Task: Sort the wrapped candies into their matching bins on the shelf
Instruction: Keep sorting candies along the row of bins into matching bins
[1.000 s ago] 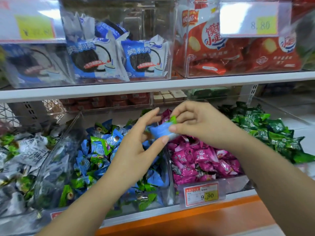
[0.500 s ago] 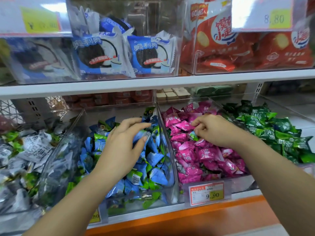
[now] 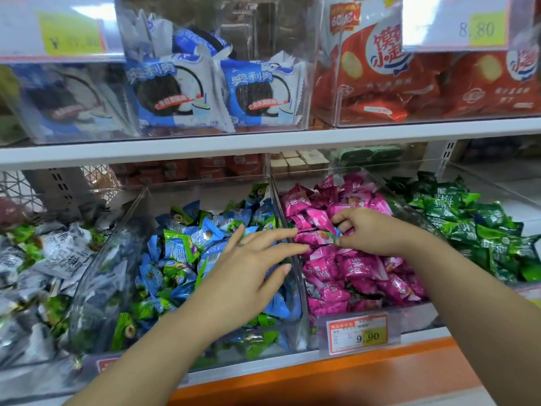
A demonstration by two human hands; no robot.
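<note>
Left hand (image 3: 248, 259) splayed over blue candies (image 3: 175, 250) — right hand (image 3: 369, 232) pinching pink candy (image 3: 313, 238).

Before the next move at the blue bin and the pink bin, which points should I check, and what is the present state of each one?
1. Left hand free to take a candy: ok. Its fingers are straight and hold nothing, above the blue and green candies.
2. Right hand has a grip: cannot tell. Its fingers curl among the pink candies, with a small blue-green bit at the fingertips.
3. That bit is a misplaced candy: cannot tell. Too little of it shows.
4. Divider wall between the two bins free to cross: ok. Only the left fingertips are above it.
</note>
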